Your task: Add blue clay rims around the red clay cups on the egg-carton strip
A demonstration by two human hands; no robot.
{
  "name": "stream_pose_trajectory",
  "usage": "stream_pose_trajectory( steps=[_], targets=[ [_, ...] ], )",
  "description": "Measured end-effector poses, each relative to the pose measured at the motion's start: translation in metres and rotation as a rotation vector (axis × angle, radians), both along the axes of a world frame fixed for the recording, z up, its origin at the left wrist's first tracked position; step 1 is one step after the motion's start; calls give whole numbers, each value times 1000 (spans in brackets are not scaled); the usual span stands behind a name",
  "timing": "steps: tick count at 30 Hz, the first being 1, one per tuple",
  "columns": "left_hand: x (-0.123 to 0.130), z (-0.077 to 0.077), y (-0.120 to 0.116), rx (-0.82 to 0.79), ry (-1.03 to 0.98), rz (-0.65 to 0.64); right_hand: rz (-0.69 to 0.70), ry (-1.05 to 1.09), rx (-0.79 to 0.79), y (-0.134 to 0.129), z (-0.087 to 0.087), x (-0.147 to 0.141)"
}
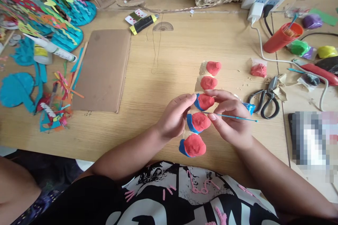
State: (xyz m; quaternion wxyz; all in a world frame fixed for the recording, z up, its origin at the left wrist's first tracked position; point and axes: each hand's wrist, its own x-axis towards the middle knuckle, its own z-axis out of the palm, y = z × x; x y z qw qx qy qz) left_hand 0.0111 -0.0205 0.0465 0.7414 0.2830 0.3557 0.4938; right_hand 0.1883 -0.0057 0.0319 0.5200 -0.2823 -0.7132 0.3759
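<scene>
Clay-covered strip (201,122), long axis running away from the body.
Held over the table (142,91) near its front edge, far end leaning slightly right; gripped at the left side by the left hand (175,114), with a thin blue tool (232,116) pinched in the right hand (233,121), pointing left.

Red and blue clay (199,122), turquoise tool (237,117), tan cardboard (101,70), black-and-white shirt (169,197) with pink marks
</scene>
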Motion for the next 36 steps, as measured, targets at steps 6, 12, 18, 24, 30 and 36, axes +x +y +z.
stream_pose_trajectory(
  steps=[6,12,18,24,30,36],
  targets=[
    [1,1,-1,-8,-6,10,-28,-33,33,0,2,-1],
    [1,4,0,-18,-1,7,-63,-108,148,2,3,0],
    [-2,6,-2,-33,45,-30,-118,-163,245,3,2,0],
    [-2,5,-2,-89,92,28,-111,-225,310,3,3,4],
    [-5,4,-1,-121,213,28,-2,-258,313,10,12,11],
    [-7,0,1,-99,292,10,99,-271,257,12,14,11]
  ],
)
